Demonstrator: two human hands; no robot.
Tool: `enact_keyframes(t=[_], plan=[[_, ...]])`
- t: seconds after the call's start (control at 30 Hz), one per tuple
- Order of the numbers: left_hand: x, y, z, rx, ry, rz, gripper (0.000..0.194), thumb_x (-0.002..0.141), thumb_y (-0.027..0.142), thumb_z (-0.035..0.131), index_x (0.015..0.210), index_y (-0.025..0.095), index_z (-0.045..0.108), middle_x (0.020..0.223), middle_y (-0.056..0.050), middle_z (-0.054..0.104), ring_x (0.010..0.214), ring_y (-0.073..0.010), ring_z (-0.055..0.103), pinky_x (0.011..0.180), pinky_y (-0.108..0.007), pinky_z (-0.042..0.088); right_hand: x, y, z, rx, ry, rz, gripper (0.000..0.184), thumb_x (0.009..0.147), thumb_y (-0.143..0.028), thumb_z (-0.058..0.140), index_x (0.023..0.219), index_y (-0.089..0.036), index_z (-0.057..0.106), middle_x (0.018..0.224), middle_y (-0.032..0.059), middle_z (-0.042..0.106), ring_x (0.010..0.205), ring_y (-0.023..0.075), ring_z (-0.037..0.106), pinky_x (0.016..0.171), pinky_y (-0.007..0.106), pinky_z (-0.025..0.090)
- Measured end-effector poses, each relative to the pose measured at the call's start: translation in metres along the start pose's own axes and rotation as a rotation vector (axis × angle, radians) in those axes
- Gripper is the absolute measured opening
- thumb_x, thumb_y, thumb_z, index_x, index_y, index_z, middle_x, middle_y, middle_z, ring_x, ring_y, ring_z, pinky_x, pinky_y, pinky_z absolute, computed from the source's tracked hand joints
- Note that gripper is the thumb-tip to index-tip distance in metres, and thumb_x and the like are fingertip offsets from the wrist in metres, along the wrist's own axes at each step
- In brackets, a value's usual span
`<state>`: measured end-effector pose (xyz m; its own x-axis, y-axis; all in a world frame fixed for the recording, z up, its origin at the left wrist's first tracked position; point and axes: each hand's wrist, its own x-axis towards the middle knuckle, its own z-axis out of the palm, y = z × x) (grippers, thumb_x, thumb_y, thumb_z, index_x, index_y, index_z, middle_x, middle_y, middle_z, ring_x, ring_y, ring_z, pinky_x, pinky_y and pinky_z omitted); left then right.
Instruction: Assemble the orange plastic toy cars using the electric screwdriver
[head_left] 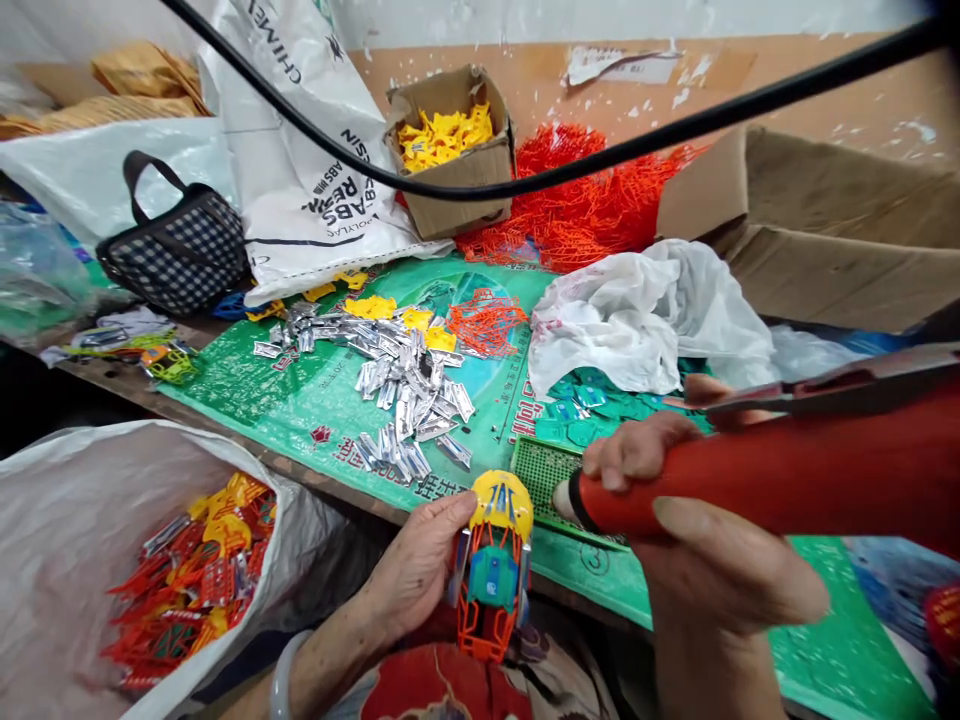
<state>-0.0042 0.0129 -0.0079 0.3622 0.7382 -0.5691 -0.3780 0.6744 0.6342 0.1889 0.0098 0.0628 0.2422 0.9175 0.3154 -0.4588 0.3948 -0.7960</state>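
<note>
My left hand point(424, 560) grips a toy car body point(493, 570) by its left side, close above my lap. The car has a yellow nose, an orange-red frame, a green centre piece and silvery sides. My right hand point(720, 540) is wrapped round a thick red power screwdriver point(780, 475) with a long lever along its top. Its pale tip points left, toward the car, and stays apart from it. A green perforated basket point(544, 470) lies behind the tool's tip. Silver plastic parts point(412, 390) are piled beyond my left hand.
A white sack point(45, 560) of red and yellow parts stands at left. Green pieces point(592, 400) lie beside a crumpled white bag point(615, 310). Behind are a carton point(457, 205) of yellow parts, a red-orange heap point(555, 210) and a large carton point(847, 270). A black cable point(465, 188) crosses above.
</note>
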Motion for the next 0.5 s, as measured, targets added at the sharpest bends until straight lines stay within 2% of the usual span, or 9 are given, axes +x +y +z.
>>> enact_keyframes(t=[0.1, 0.27, 0.5], plan=[[0.000, -0.003, 0.000, -0.026, -0.016, -0.011, 0.029, 0.075, 0.039, 0.080, 0.080, 0.011, 0.077, 0.073, -0.005, 0.075, 0.063, -0.0161, 0.064, 0.064, -0.026, 0.053, 0.000, 0.003, 0.014, 0.054, -0.059, 0.042, 0.059, 0.075, -0.024, 0.082, 0.126, -0.034, 0.056, 0.079, -0.0049, 0.064, 0.068, 0.0136, 0.062, 0.070, 0.032, 0.054], [-0.001, -0.004, 0.000, -0.044, -0.046, 0.007, 0.024, 0.074, 0.034, 0.082, 0.082, 0.011, 0.078, 0.076, -0.006, 0.076, 0.068, -0.0161, 0.065, 0.069, -0.025, 0.052, -0.001, 0.010, 0.032, 0.090, -0.056, 0.061, 0.052, 0.073, -0.028, 0.084, 0.118, -0.036, 0.059, 0.076, -0.0055, 0.063, 0.062, 0.0132, 0.060, 0.063, 0.031, 0.053], [0.001, -0.008, 0.000, -0.070, -0.072, -0.005, 0.026, 0.076, 0.034, 0.082, 0.084, 0.011, 0.077, 0.076, -0.006, 0.075, 0.069, -0.0162, 0.065, 0.070, -0.025, 0.051, -0.002, 0.013, 0.028, 0.074, -0.105, 0.067, 0.040, 0.076, -0.029, 0.082, 0.110, -0.034, 0.062, 0.080, -0.0050, 0.064, 0.067, 0.0129, 0.062, 0.071, 0.032, 0.053]])
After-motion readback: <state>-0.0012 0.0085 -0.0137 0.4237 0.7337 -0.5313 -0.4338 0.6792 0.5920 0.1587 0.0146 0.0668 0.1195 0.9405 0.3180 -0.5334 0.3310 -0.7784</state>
